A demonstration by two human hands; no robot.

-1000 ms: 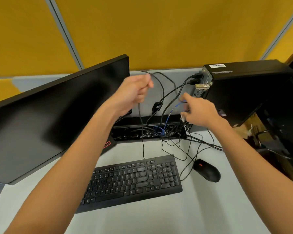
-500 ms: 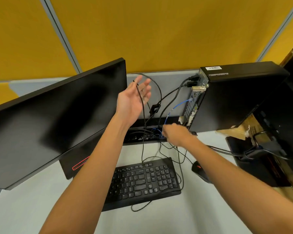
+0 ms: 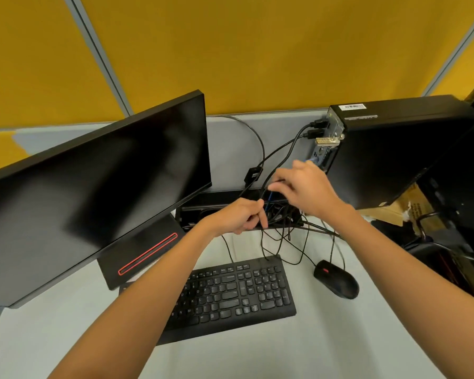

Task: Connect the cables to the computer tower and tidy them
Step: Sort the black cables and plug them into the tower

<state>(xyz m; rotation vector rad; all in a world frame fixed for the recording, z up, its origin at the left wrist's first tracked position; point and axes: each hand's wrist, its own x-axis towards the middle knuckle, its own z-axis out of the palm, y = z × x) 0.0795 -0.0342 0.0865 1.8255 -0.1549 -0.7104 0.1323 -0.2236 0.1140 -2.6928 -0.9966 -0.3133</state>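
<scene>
Cables mostly plugged into tower, tidying underway, slack still loose on table.

Computer tower [image 3: 394, 151] stands at right of frame with several black cables [image 3: 288, 154] seated in its rear ports at upper right, plus a blue cable [image 3: 270, 196] running toward the lower ports; whether every plug is in, can't tell. Left hand [image 3: 237, 217] at centre is clenched round a bunch of thin black cables just above the cable tray [image 3: 203, 199]. Right hand [image 3: 304, 187] sits just left of the tower's rear, fingers curled, apparently pinching a black cable; blurred, so that grip isn't certain. Left to do, by my read: gather the tangled loops [image 3: 285, 244] lying between tray, keyboard [image 3: 230, 294] and mouse [image 3: 335, 279], and stow them. Monitor [image 3: 93, 192] fills left of frame.
</scene>
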